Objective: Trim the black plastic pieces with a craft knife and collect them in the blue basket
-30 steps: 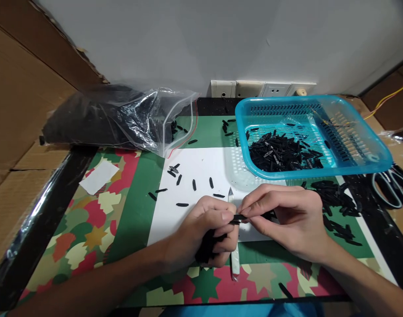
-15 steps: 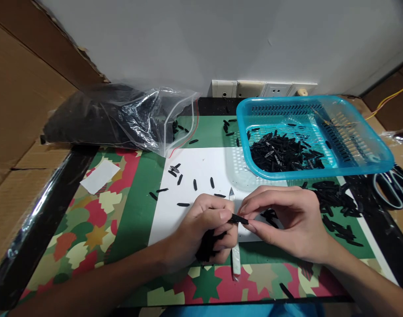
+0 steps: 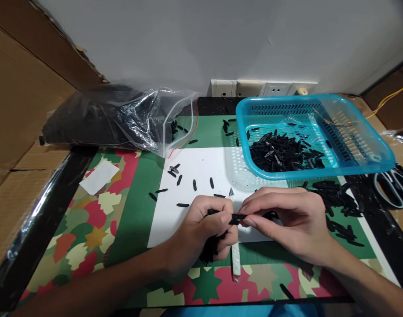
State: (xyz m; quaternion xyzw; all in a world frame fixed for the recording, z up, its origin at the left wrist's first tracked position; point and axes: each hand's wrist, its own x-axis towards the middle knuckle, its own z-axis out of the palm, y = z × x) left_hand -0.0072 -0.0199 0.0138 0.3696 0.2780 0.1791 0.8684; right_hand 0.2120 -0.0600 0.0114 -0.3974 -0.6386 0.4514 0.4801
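Note:
My left hand is closed around a clump of small black elongated pieces, some showing below its fingers. Between its thumb and forefinger juts a slim black piece. The thumb and fingertips of my right hand pinch that piece's far end. Whether it is a single piece or several side by side, I cannot make out. Under the hands, on white paper, lies a pale-handled knife-like tool with a pointed grey tip. More black pieces are scattered on the paper.
A blue plastic basket at the back right holds a heap of black pieces. Loose piles lie right of my right hand, near scissors. A clear zip bag full of dark material lies back left, beside cardboard.
My right fingertips have come in closer to the left thumb and now cover the black piece's end, which stuck out more before. The surroundings are the same.

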